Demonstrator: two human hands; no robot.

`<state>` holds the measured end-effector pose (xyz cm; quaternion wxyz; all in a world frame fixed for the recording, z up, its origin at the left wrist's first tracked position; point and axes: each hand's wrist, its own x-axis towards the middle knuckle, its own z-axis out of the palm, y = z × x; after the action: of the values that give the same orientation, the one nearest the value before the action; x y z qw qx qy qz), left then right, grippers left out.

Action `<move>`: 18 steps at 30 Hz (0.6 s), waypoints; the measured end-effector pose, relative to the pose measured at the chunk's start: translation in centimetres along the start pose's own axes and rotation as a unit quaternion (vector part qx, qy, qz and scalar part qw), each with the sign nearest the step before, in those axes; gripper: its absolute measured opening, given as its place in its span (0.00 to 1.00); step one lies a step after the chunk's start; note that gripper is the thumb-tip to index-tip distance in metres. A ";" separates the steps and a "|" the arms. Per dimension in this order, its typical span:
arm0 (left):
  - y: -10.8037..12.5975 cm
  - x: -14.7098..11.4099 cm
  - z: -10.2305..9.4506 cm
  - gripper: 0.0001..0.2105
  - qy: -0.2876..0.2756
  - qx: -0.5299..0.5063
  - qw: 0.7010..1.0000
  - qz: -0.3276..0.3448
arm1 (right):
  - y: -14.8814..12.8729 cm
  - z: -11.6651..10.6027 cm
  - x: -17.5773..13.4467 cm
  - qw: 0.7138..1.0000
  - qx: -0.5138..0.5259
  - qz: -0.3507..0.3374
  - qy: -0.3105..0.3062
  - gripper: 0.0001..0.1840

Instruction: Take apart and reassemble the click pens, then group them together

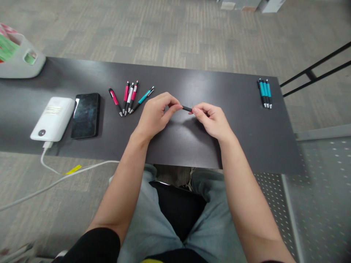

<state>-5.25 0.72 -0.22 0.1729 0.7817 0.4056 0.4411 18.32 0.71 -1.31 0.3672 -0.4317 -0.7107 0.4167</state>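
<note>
My left hand [159, 111] and my right hand [210, 118] meet above the middle of the dark table [183, 146]. Between them is a pen [187, 109], of which only the black grip part shows. Left fingertips pinch one end, and the right thumb and fingers close on the other; both ends are hidden. To the left of my left hand lie a blue pen [143, 97], a white pen [130, 96] and several red pens [114, 98], fanned out loosely. Far to the right, several blue pens [264, 93] lie side by side.
A black phone [86, 115] lies beside a white power bank [53, 118] on the left. Its white cable [90, 166] hangs past the table's front edge. At the far left corner stands a white basket [22, 62]. Black metal bars [312, 75] rise beyond the right end.
</note>
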 end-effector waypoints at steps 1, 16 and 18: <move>0.0 0.0 0.0 0.05 0.000 -0.001 1.000 0.006 | 0.0 -0.1 0.0 1.000 0.016 0.012 -0.007 0.20; 0.4 -0.1 -0.1 0.07 -0.003 -0.002 0.997 0.071 | -0.4 -0.8 -0.4 0.988 0.117 0.089 -0.054 0.27; 0.4 -0.1 0.0 0.07 0.000 -0.008 0.997 0.082 | -0.4 -1.0 -0.5 0.985 0.129 0.092 -0.067 0.26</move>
<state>-5.05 0.39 0.00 0.1421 0.8108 0.3371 0.4569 19.23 0.36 -0.64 0.3316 -0.4153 -0.6309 0.5652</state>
